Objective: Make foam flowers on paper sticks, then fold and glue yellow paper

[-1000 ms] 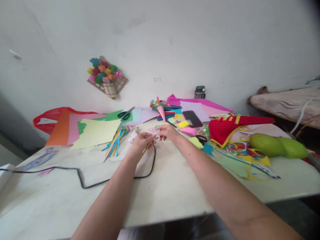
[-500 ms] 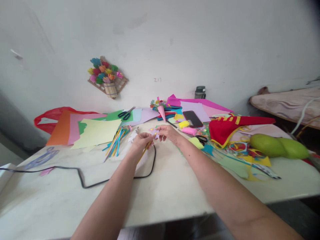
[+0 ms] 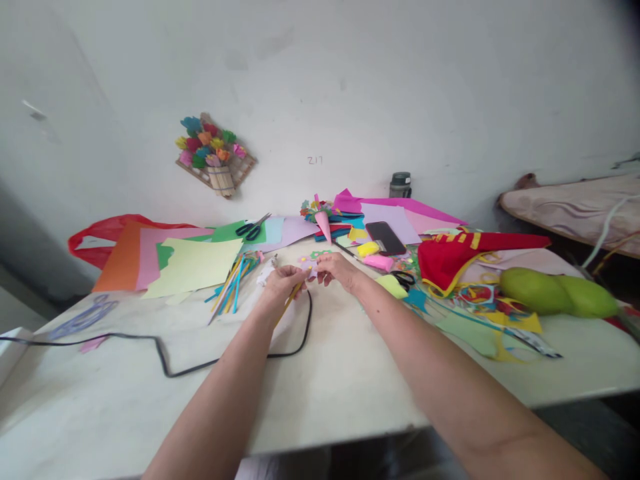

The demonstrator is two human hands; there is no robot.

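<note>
My left hand (image 3: 284, 283) is closed around a thin yellow paper stick (image 3: 287, 307), which slants down toward my wrist. At its upper tip sits a small lilac paper flower (image 3: 313, 271), partly hidden by fingers. My right hand (image 3: 339, 271) pinches this flower from the other side, fingers curled close to the left fingertips. Just beyond the hands lie more lilac flower cut-outs (image 3: 303, 259) with yellow centres and a green paper cut-out (image 3: 320, 253). To the left is a bunch of coloured paper sticks (image 3: 235, 283).
Coloured paper sheets (image 3: 195, 263) and scissors (image 3: 253, 229) lie at left rear. A black cable (image 3: 200, 368) loops across the table. On the right are a phone (image 3: 385, 238), black-handled scissors (image 3: 403, 279), red cloth (image 3: 445, 260) and green fruit-shaped objects (image 3: 557, 293). A pink paper cone bouquet (image 3: 323, 224) stands behind.
My right hand has shifted slightly, its fingers curling down, and more of the green cut-out behind it shows. The left hand stays nearly still with the yellow stick.
</note>
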